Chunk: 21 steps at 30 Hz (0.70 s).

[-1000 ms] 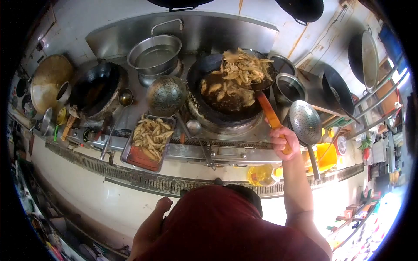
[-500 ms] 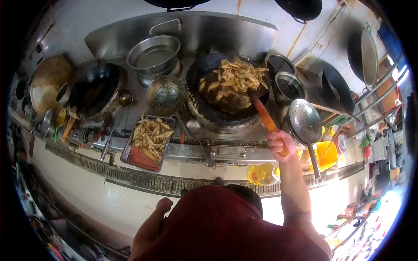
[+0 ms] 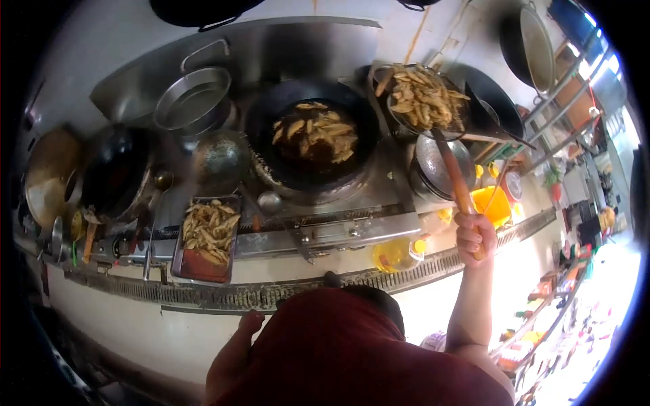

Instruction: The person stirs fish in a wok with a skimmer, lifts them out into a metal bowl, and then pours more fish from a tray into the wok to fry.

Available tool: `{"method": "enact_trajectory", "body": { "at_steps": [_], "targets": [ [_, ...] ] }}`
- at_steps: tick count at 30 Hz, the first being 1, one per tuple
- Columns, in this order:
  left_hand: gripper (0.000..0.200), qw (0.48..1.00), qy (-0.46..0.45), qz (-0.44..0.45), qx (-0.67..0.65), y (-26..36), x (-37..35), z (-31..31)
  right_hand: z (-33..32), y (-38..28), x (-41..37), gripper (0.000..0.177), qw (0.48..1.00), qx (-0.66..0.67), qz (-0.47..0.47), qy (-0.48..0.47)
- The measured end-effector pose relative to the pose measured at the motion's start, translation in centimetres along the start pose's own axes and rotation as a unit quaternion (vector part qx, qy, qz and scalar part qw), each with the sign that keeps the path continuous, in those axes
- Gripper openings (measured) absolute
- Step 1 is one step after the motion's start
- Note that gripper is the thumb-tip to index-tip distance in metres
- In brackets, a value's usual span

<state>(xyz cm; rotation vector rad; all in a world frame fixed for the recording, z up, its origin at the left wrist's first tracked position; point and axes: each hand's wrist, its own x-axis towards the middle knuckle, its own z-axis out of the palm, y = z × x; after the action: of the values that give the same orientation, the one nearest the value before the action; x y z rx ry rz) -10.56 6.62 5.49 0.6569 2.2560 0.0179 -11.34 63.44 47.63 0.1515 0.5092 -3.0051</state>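
My right hand (image 3: 476, 239) is closed round the wooden handle of a skimmer (image 3: 455, 169), whose head is heaped with fried small fish (image 3: 423, 98). The loaded head is above the pots right of the wok, and the heap hides most of its mesh. More browned fish (image 3: 318, 135) float in dark oil in the black wok (image 3: 371, 135). Beside my body at lower left hangs my left hand (image 3: 252, 322), nearest to the stove's front edge; its fingers are mostly hidden.
A metal tray (image 3: 177, 267) of paler fish stands front left of the wok. Nearby are a perforated ladle (image 3: 220, 162), a steel basin (image 3: 193, 101) and a second wok (image 3: 115, 176). A perforated strainer (image 3: 443, 159) rests at right, above an oil jug (image 3: 393, 255) and a yellow container (image 3: 491, 206).
My right hand has carried the skimmer with its heap of fish from over the wok to the right, above the pots. The view has shifted. My left hand stays low.
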Motion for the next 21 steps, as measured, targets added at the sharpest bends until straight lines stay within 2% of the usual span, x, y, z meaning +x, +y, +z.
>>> {"method": "enact_trajectory", "body": {
  "at_steps": [1,2,3,4,5,7,9,11,13,15,16,17,20,21],
  "targets": [
    [0.017,0.996,0.009,0.041,0.084,0.0,0.5,-0.3,0.0,-0.5,-1.1,0.05,1.0,-0.018,-0.019,0.006],
    [0.016,0.995,0.017,0.048,0.087,0.0,0.7,-0.5,-0.1,-1.0,-2.0,0.05,0.999,-0.018,-0.025,0.01],
    [0.016,0.994,0.015,0.054,0.091,0.8,0.3,-2.3,-0.3,-1.4,-2.9,0.047,0.995,-0.042,-0.058,0.064],
    [0.016,1.0,-0.024,-0.005,0.013,2.2,-0.5,-5.1,-0.5,-1.8,-3.6,0.044,0.987,-0.065,-0.089,0.117],
    [0.017,0.994,-0.062,-0.065,-0.065,3.0,-0.7,-6.6,-0.9,-2.1,-4.2,0.044,0.986,-0.065,-0.094,0.119],
    [0.017,0.996,-0.058,-0.033,-0.057,2.2,0.1,-6.3,-2.5,-2.8,-4.8,0.044,0.968,-0.115,-0.115,0.192],
    [0.018,0.997,-0.054,-0.002,-0.051,2.1,0.4,-6.4,-4.5,-3.2,-5.0,0.038,0.961,-0.132,-0.115,0.213],
    [0.019,0.997,-0.04,-0.013,-0.057,2.7,0.1,-7.5,-6.8,-3.5,-5.1,0.029,0.918,-0.192,-0.127,0.322],
    [0.018,0.998,-0.033,0.0,-0.057,2.1,0.6,-6.8,-7.1,-3.0,-4.5,0.025,0.909,-0.205,-0.132,0.338],
    [0.018,0.998,-0.027,0.012,-0.059,2.1,0.7,-6.5,-7.8,-2.7,-4.2,0.03,0.861,-0.271,-0.124,0.411],
    [0.017,0.999,-0.022,0.018,-0.024,2.2,0.6,-6.5,-8.2,-2.5,-4.0,0.024,0.839,-0.307,-0.12,0.433],
    [0.017,1.0,-0.017,0.023,0.012,2.3,0.5,-6.5,-8.4,-2.4,-3.8,0.024,0.839,-0.305,-0.12,0.435],
    [0.017,0.999,-0.028,0.039,0.011,2.1,0.4,-6.6,-8.9,-2.0,-3.0,0.021,0.784,-0.385,-0.138,0.466],
    [0.017,0.999,-0.029,0.04,0.013,2.1,0.4,-6.8,-8.6,-1.8,-2.7,0.021,0.784,-0.384,-0.138,0.467]
  ]
}}
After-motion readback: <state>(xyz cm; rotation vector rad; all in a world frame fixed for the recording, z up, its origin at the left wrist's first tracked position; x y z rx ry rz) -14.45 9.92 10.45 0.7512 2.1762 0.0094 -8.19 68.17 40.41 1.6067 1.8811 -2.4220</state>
